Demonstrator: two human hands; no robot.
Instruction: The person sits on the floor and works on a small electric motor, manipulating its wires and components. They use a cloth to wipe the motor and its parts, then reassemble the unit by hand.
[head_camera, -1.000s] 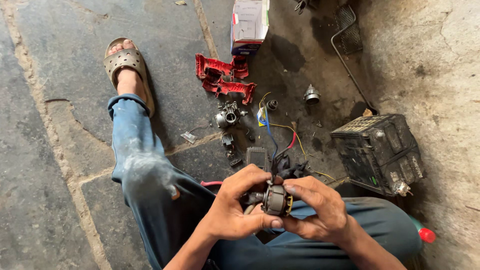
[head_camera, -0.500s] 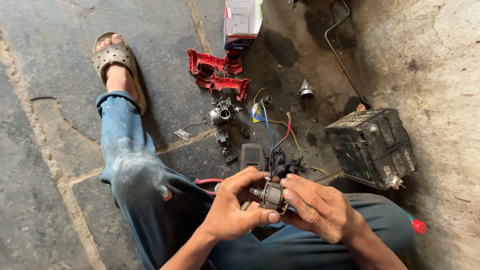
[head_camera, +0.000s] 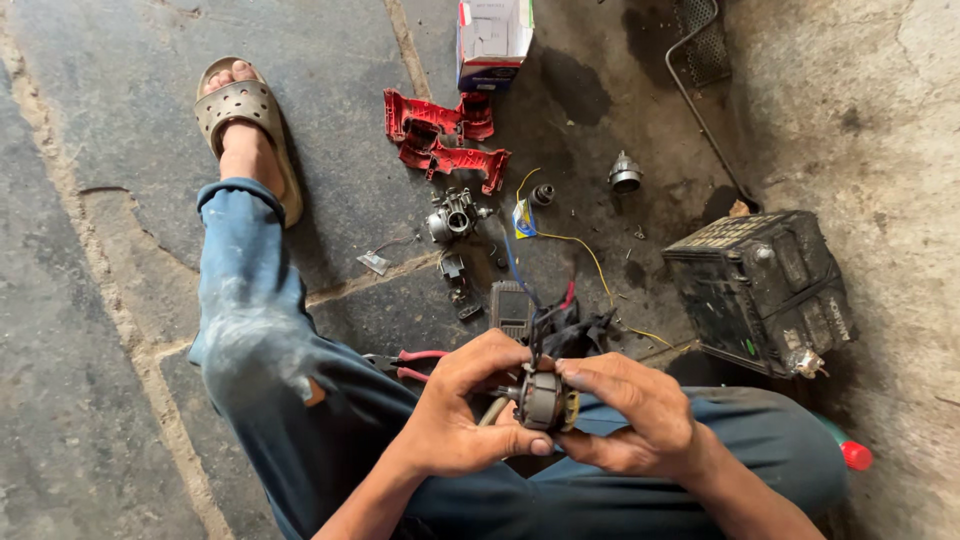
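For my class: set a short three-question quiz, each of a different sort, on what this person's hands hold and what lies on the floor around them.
1. True or false: both the left hand and the right hand grip the small motor part.
2. Which thing lies nearest the sandalled foot?
A. the black battery
B. the red plastic casing pieces
C. the red-capped bottle
3. Fill in: the pliers beside the left knee have ____ handles.

Key
1. True: it sits between the fingers of both hands, over the lap.
2. B.
3. Red.
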